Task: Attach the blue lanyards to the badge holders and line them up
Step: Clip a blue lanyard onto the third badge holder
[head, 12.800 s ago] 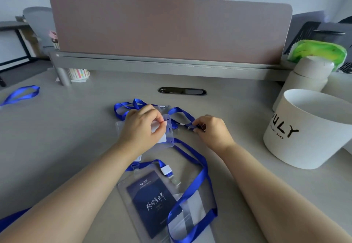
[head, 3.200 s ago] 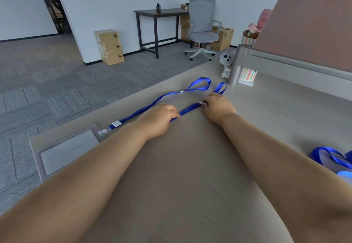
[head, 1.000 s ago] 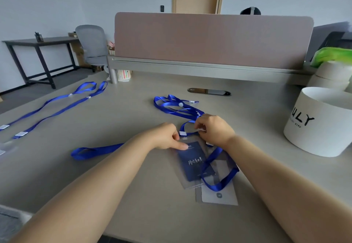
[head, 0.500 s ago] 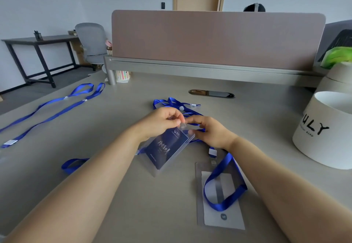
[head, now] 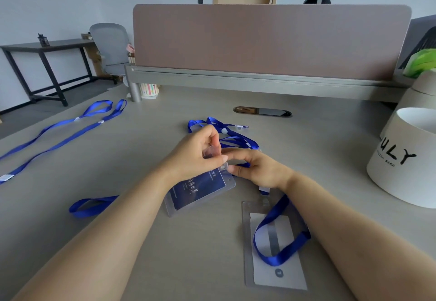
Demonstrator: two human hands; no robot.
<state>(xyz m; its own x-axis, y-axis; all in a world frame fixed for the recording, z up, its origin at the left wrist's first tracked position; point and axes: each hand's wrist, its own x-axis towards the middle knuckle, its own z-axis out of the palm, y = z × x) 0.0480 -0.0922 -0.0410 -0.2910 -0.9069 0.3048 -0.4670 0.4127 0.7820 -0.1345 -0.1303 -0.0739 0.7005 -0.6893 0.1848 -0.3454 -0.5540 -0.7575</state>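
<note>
Here, pinching clear badge holder [head: 200, 192] by its top flap with left hand [head: 193, 156], gripping blue lanyard [head: 245, 165] end with right hand [head: 262, 170].

The transparent rectangular plastic badge holder [head: 200, 189] at centre encloses a navy-blue card printed with white script. The second transparent rectangular plastic holder [head: 290, 277] encloses a white card with one grey vertical band and a small slate-blue emblem. The royal-blue woven looped lanyard [head: 276, 260] across it is plain, without pattern. The two long royal-blue woven lanyards [head: 94, 125] at the left match it (each bears a small white tag), as do the bundled royal-blue woven lanyards [head: 249, 143]. The pale grey-beige flat laminate desk top [head: 165, 253] is uniform. The dusty pink-brown rectangular fabric divider [head: 259, 40] has a grey rail at its base. The white round paper tub [head: 405, 182] bears black lettering. The small white paper cup [head: 149, 89] shows multicoloured vertical stripes.
</note>
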